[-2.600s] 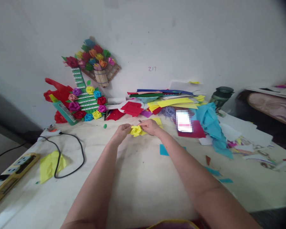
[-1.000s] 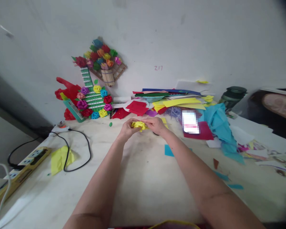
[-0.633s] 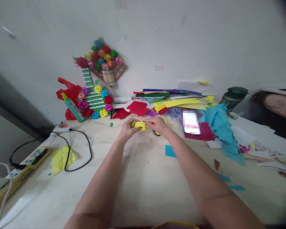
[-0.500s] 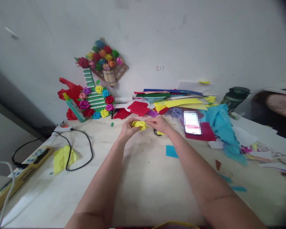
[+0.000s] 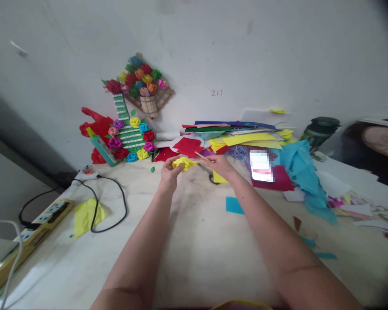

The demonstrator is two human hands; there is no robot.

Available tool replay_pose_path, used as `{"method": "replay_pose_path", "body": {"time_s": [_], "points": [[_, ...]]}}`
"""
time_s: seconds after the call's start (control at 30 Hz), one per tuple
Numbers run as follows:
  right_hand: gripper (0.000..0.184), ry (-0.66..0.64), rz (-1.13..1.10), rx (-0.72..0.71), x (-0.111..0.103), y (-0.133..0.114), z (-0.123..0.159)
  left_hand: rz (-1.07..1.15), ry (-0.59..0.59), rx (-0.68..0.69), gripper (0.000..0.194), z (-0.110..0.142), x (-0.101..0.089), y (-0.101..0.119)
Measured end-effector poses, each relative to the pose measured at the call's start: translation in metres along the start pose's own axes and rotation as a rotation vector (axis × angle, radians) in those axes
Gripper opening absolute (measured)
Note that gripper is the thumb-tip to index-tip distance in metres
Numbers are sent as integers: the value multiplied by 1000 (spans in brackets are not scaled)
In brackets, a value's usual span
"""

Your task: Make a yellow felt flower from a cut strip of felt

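Observation:
My left hand [image 5: 170, 172] is closed on a yellow crepe paper flower [image 5: 183, 162], its petals folded and its right end drawn out to a point. Close by on the right, my right hand [image 5: 217, 164] pinches a thin wooden stick [image 5: 200, 155], whose tip points up and left, apart from the flower. Below and between the hands lie scissors [image 5: 212, 178] with a dark handle, partly hidden by my right hand. Beside them is a yellow paper piece [image 5: 220, 177]. A blue paper rectangle [image 5: 234, 205] lies nearer, partly under my right forearm.
A green guitar-shaped craft [image 5: 129, 134] with paper flowers leans at the wall, near a glue bottle [image 5: 104, 150]. Stacked coloured paper [image 5: 233, 133] lies at the back. A phone [image 5: 260, 165], blue crepe paper [image 5: 305, 181] and a bottle [image 5: 320, 131] stand right; a power strip [image 5: 35, 232] lies left.
My hands have drawn apart. The stick has come away from the flower and shows in my right hand. The flower has turned and shifted slightly left, and the scissors are more exposed.

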State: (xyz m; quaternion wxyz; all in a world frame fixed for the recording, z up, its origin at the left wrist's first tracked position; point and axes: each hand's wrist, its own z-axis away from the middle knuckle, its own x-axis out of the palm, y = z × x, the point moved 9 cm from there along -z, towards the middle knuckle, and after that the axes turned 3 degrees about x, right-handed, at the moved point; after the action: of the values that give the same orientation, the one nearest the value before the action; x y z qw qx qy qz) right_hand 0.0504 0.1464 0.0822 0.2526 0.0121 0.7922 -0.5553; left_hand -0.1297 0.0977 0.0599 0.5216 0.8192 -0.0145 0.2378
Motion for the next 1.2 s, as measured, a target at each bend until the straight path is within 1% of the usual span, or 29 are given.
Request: {"method": "replay_pose_path", "body": {"time_s": [0.1,0.2,0.27,0.37,0.43,0.53,0.63,0.73,0.87,0.97,1.07,1.2], "points": [[40,-52,-132,27,8,-4,3,53,25,-27,37,0,0,-5],[36,-63,-245,34,16,-5,3,87,9,-43,38,2,5,-10],[34,-32,-313,38,19,-2,-1,90,-6,-60,39,5,9,-14],[28,54,-376,66,19,9,-7,63,-14,-102,41,10,16,-20],[25,97,-387,81,18,15,-10,47,-24,-134,43,13,21,-23],[24,126,-387,99,15,20,-12,38,-65,-179,47,18,28,-25],[21,108,-389,97,13,19,-10,52,-145,-206,49,20,34,-24],[19,73,-377,89,14,15,-7,87,-194,-230,43,20,34,-23],[18,59,-338,69,14,10,-6,54,-185,-281,41,19,29,-25],[18,57,-312,66,14,10,-6,4,-188,-291,39,18,27,-25],[18,52,-300,72,16,12,-7,-2,-211,-288,31,18,28,-26],[17,43,-306,93,18,12,-6,-25,-226,-319,23,19,28,-31]]}}
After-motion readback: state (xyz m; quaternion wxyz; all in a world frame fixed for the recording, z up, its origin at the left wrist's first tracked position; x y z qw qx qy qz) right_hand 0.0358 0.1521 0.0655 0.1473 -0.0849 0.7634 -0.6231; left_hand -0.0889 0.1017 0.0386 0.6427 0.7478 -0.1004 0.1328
